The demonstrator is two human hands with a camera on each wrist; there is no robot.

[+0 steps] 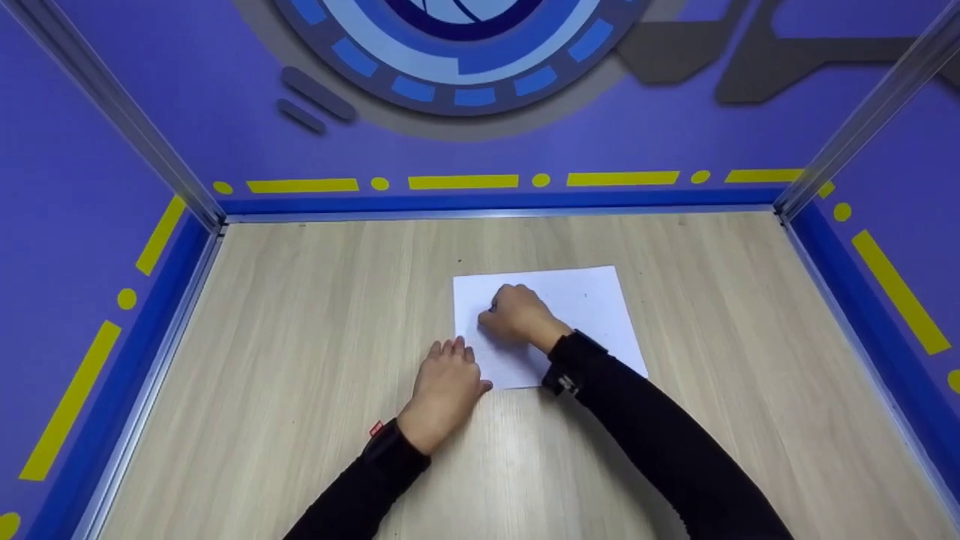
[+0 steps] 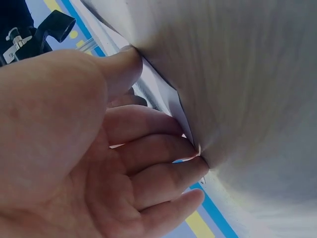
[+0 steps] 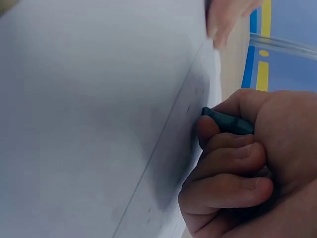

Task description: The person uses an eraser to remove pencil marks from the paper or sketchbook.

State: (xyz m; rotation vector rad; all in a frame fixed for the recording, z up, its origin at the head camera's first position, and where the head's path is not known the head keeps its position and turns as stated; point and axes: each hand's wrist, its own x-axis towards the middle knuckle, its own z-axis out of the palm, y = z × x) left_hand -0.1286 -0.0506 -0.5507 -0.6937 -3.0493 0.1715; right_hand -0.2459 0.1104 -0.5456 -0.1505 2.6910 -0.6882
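Observation:
A sheet of white paper [image 1: 574, 304] lies flat on the wooden table. My right hand [image 1: 517, 315] is over its left half, fingers curled round a dark teal pen-like stick [image 3: 230, 124]. Most of that stick is hidden in the fist, so its exact kind is unclear. A thin straight line [image 3: 148, 163] and some small faint marks show on the paper in the right wrist view. At the sheet's lower left corner, my left hand [image 1: 446, 382] rests palm down with fingers extended, the fingertips touching the paper's edge and the table.
The pale wood tabletop [image 1: 322, 322] is bounded by a back wall [image 1: 480, 150] and side walls in blue-purple with yellow dashes. Metal strips [image 1: 502, 215] run along the table's edges. Both forearms wear black sleeves and wrist straps.

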